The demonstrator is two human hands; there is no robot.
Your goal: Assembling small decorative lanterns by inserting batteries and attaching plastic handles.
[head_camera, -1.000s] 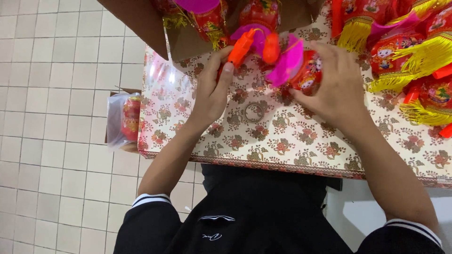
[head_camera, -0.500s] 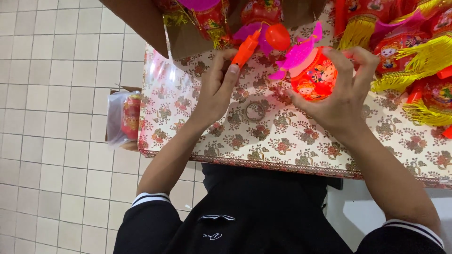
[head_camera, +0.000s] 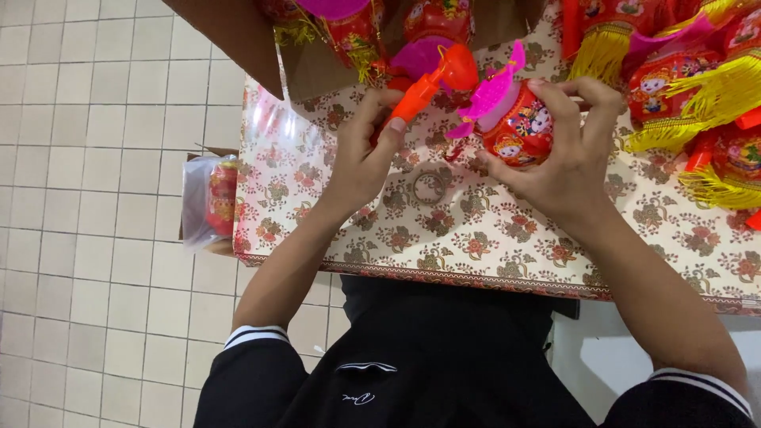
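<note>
My left hand [head_camera: 361,154] grips an orange plastic handle [head_camera: 424,83] with a round orange end, held just above the table. My right hand [head_camera: 567,150] is wrapped around a small red toy lantern [head_camera: 519,131] printed with cartoon figures. A pink scalloped top piece [head_camera: 491,91] sits on the lantern and points toward the orange handle. The two parts are close together, nearly touching. A small round ring [head_camera: 429,188] lies on the floral tablecloth [head_camera: 476,238] between my hands.
Several finished red lanterns with yellow tassels [head_camera: 697,87] are piled at the right. An open cardboard box [head_camera: 317,55] holding more lanterns stands at the back. A clear bag of red parts [head_camera: 210,198] sits off the table's left edge, above white floor tiles.
Both hands have lifted their parts off the table. The right hand raised and turned the lantern so its pink top faces the orange handle, and the handle tilted toward it.
</note>
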